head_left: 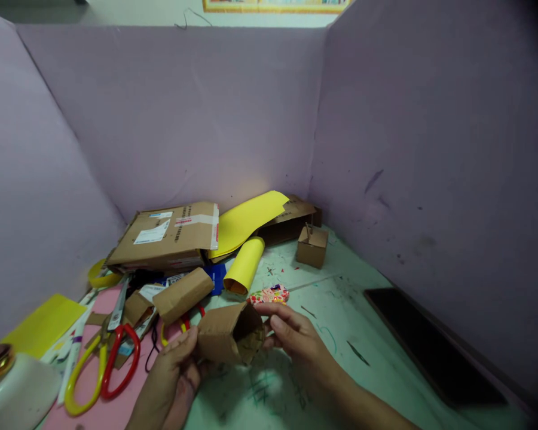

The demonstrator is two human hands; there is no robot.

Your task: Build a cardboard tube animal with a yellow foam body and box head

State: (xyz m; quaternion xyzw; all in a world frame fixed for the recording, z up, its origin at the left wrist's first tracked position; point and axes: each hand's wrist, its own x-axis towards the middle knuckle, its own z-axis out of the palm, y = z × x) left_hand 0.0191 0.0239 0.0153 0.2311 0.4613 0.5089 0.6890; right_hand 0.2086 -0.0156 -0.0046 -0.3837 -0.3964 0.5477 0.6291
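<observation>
I hold a small brown cardboard box (pixel 230 335), folded into an open-ended tube, just above the green table (pixel 332 310). My left hand (pixel 177 364) grips its left side with curled fingers. My right hand (pixel 291 334) pinches its right rim, thumb and fingers closed on the cardboard. The open end faces me and looks empty inside.
Red and yellow scissors (pixel 103 364) lie on pink paper (pixel 116 406) at the left. Behind are a flat shipping box (pixel 170 236), yellow paper sheets (pixel 246 221), a yellow roll (pixel 244 266), a cardboard piece (pixel 183 294) and a small cardboard cube (pixel 312 246). A dark slab (pixel 430 346) lies right. Purple partition walls (pixel 206 107) enclose the desk.
</observation>
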